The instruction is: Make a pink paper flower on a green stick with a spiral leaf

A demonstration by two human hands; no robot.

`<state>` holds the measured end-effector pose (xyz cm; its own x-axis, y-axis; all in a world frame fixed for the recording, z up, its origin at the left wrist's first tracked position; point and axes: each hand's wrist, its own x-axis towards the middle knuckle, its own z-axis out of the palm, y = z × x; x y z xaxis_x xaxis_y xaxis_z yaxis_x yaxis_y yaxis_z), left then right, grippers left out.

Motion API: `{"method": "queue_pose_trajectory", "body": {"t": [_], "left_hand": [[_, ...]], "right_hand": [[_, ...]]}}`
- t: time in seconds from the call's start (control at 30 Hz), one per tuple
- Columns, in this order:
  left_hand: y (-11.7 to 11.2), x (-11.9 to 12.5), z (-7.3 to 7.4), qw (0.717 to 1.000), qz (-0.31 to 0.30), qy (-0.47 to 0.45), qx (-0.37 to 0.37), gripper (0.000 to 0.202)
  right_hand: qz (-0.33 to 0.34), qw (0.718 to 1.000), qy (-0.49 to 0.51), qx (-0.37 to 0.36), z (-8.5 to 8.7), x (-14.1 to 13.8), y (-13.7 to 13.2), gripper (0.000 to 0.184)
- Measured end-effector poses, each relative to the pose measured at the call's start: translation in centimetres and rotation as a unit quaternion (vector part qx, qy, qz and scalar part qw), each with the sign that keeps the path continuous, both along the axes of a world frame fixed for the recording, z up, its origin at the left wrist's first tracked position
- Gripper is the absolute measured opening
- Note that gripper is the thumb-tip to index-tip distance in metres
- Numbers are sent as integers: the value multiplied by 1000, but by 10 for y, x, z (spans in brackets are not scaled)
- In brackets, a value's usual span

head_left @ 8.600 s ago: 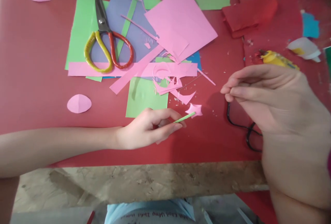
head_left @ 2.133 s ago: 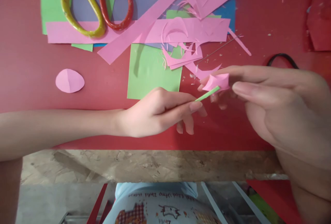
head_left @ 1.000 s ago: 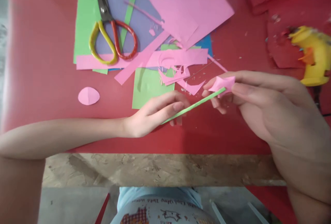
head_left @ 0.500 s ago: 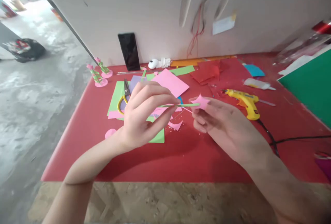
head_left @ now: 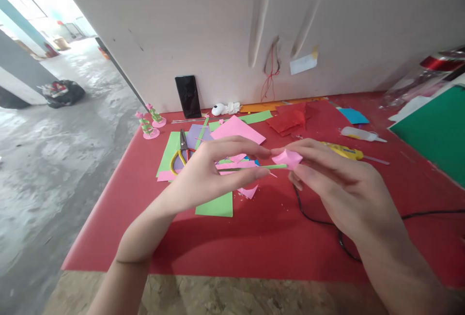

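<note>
A small folded pink paper star (head_left: 287, 159) is held between the thumb and fingers of my right hand (head_left: 337, 179). The end of a narrow green paper strip (head_left: 275, 166) lies against the star's near side. My left hand (head_left: 214, 169) has the strip running along its thumb, the fingers curved above with a gap between. Its index fingertip reaches the star's left point. Whatever the hidden fingers do behind the strip cannot be seen. Beneath the hands are pink scraps (head_left: 249, 192) and green paper (head_left: 214, 206). Scissors (head_left: 178, 157) with yellow and red handles lie beside my left hand.
A yellow glue gun (head_left: 341, 150) is partly behind my right hand, its black cable (head_left: 316, 219) crossing the table. Two paper flowers (head_left: 146, 126) stand at the left edge. A phone (head_left: 188, 96) leans on the wall. A glue bottle (head_left: 361, 134) lies right.
The view has shifted, showing the table lower. My left fingers have spread from a pinch on the strip, the index moving to the star. My right fingers now reach over the star.
</note>
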<state>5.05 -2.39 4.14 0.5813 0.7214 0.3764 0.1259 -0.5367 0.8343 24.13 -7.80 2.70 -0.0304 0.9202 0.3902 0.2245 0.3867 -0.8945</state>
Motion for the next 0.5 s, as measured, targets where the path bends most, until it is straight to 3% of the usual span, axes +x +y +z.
{"method": "queue_pose_trajectory", "body": {"t": [0.23,0.5], "left_hand": [[2,7,-4,998,-12,-33,-58,13],[4,14,-10,995,-3,-64,-79,8]], "right_hand": [[3,998,-46,39,0,-1,1,28],[-8,999,-38,20,-2,-3,1,27]]}}
